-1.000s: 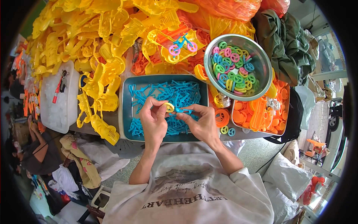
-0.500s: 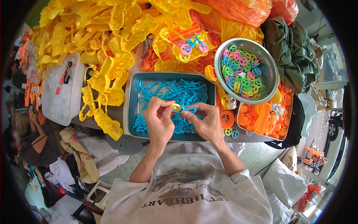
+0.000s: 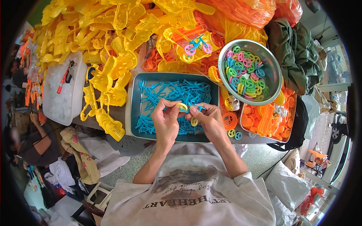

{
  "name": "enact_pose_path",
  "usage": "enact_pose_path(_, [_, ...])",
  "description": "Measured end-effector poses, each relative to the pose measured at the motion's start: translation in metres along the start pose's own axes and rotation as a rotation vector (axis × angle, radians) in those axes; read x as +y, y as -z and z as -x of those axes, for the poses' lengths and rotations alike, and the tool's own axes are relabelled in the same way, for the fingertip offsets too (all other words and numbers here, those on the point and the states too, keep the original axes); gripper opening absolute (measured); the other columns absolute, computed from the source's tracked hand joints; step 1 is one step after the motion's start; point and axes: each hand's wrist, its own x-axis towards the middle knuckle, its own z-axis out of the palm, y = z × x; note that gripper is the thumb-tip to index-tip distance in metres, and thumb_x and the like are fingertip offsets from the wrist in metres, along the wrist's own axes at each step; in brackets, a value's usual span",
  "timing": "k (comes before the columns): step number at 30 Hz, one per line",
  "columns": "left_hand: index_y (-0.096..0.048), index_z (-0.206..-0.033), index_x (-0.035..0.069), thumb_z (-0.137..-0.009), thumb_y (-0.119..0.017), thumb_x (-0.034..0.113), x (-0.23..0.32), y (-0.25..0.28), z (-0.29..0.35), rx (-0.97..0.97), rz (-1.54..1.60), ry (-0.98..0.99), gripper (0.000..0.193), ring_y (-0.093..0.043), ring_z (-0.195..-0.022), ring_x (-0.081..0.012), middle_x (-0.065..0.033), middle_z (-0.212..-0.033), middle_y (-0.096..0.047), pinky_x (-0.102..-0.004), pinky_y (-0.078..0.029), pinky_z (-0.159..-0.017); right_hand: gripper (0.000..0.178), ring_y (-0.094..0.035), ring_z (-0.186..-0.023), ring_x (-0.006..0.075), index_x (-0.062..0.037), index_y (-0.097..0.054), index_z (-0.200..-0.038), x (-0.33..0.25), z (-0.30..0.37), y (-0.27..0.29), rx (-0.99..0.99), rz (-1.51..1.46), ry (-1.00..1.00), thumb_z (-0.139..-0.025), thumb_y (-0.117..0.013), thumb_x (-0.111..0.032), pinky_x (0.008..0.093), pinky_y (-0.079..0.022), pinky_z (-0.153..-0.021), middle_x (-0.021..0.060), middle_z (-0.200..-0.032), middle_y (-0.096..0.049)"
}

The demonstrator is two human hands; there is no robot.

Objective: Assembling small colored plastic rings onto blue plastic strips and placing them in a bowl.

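Note:
Above a tray [image 3: 134, 107] of blue plastic bicycle frames [image 3: 175, 90], my two hands meet. Finger and thumb of my left hand [image 3: 167, 119] pinch a small yellow toy wheel [image 3: 183, 106]. My right hand [image 3: 212, 119] is closed on one blue toy bicycle frame [image 3: 200, 107], whose end touches or nearly touches that wheel. Just under my right fingers shows a second yellow wheel [image 3: 194, 122]; whether it is held or lies in the tray, I cannot tell. The fingers hide part of the frame.
A steel bowl [image 3: 277, 90] of coloured wheels stands right of the tray. Below it is a box of orange parts [image 3: 264, 118]. Yellow plastic parts [image 3: 109, 34] are heaped behind, with a blue-and-pink toy bicycle [image 3: 197, 44] on them. A white tub [image 3: 77, 90] stands left.
My left hand and its yellow wheel have shifted slightly right, nearer the blue frame. The second yellow wheel now shows below my right fingers.

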Motion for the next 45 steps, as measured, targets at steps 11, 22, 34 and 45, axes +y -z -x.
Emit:
enact_pose_path(11, [-0.052,-0.091,-0.002,-0.093,-0.059,0.005,0.006,0.003,-0.001,-0.044,0.05,-0.037,0.009,-0.063,-0.086,-0.014,-0.0099,-0.093,-0.063,-0.0319,-0.058,-0.074,0.017,-0.059,-0.071,0.0059,0.0047,-0.067,-0.092,0.004,0.005,-0.008,0.219,0.435,0.334,-0.086,-0.069,-0.011,0.0207,-0.046,-0.064,0.0071,-0.078,-0.069])
enact_pose_path(22, [-0.059,-0.108,-0.003,-0.089,-0.063,0.003,0.017,0.021,-0.005,-0.266,0.024,-0.002,0.02,-0.063,-0.09,-0.0146,-0.0082,-0.105,-0.057,-0.0287,-0.059,-0.076,0.03,-0.065,-0.087,0.0138,0.0046,-0.062,-0.108,-0.033,0.01,-0.006,-0.077,0.399,0.378,-0.081,-0.072,-0.002,0.0269,-0.053,-0.08,0.0084,-0.092,-0.069])
enact_pose_path(34, [-0.056,-0.103,-0.005,-0.088,-0.066,0.011,0.04,0.014,-0.006,-0.232,0.118,0.079,0.023,-0.067,-0.09,-0.0223,-0.0088,-0.095,-0.06,-0.033,-0.06,-0.071,0.023,-0.068,-0.083,0.0144,0.0067,-0.063,-0.099,-0.028,0.013,-0.002,0.134,0.343,0.394,-0.079,-0.073,0.001,0.0241,-0.055,-0.074,0.0126,-0.09,-0.07])
enact_pose_path(45, [-0.063,-0.095,-0.001,-0.084,-0.07,0.013,0.069,-0.03,-0.103,-0.177,-0.43,-0.353,0.019,-0.062,-0.07,-0.0148,-0.0085,-0.082,-0.064,-0.0278,-0.05,-0.061,0.028,-0.067,-0.07,0.0141,0.0045,-0.069,-0.099,-0.118,-0.054,-0.008,0.384,0.902,0.627,-0.082,-0.072,-0.018,0.027,-0.05,-0.062,0.0136,-0.08,-0.07])
